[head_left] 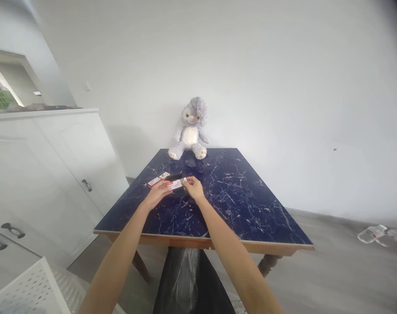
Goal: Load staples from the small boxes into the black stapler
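A small white box with red print [175, 185] is held just above the dark blue marbled table [251, 205]. My left hand [156, 193] grips its left end, fingers closed around it. My right hand [194, 188] pinches at the right end, where a small white bit, perhaps the end flap, shows at the fingertips. Right behind the held box is a dark, elongated object [174, 177] whose kind I cannot make out. Two more small boxes lie close to my left hand, one red and white [154, 181] and one white with dark print [164, 175].
A grey plush rabbit [190, 131] sits at the table's far edge against the white wall. White cabinets [54, 174] stand to the left, with a white perforated basket [28, 288] at lower left. Clear plastic bottles [372, 234] lie on the floor at right.
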`<state>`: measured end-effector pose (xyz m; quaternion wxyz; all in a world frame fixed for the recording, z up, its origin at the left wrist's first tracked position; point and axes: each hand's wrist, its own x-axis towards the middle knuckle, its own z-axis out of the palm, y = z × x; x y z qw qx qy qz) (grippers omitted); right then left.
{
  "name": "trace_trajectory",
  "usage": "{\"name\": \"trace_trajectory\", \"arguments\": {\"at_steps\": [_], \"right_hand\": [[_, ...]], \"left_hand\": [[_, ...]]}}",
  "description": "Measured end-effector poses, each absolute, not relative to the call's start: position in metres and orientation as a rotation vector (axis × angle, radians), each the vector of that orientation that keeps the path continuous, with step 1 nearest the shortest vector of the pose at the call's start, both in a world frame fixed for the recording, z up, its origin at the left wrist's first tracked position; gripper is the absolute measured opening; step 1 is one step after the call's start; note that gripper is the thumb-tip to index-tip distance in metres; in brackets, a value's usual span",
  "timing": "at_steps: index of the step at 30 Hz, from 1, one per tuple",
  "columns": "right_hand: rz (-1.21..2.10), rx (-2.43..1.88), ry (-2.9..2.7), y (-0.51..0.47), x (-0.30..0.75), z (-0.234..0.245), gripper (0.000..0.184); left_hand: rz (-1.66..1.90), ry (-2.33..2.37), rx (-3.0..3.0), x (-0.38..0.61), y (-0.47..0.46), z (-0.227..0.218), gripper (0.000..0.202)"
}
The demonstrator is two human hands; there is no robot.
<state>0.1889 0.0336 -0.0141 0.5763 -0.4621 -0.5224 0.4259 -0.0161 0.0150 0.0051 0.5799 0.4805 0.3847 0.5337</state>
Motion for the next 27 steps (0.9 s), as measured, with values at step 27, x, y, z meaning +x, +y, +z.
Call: {"name": "trace_trajectory", "arguments": {"at_steps": [27], "right_hand": [[0.300,-1.639,-1.635,0.017,0.198,-0.008,0.055]], "left_hand": [[1.116,2.225,2.310,-0.027,0.021,-0.004,0.039]]}}
